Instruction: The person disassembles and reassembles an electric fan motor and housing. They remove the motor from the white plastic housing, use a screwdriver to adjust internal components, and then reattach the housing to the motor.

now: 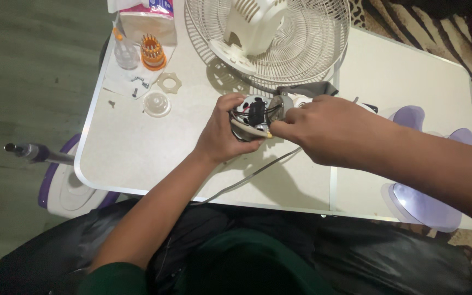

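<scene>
Seen from above, a person's left hand (222, 134) is wrapped around a small fan motor (258, 114) with exposed wires, holding it just above the middle of a white folding table (137, 153), while the right hand (315, 128) pinches a cream-coloured wire sleeve (252, 130) at the motor's front between thumb and fingertips. Behind the hands lies a white fan grille (301, 38); to the left sit an orange screwdriver bit holder (152, 53), loose screws (139, 83) and a clear round cap (157, 104)
</scene>
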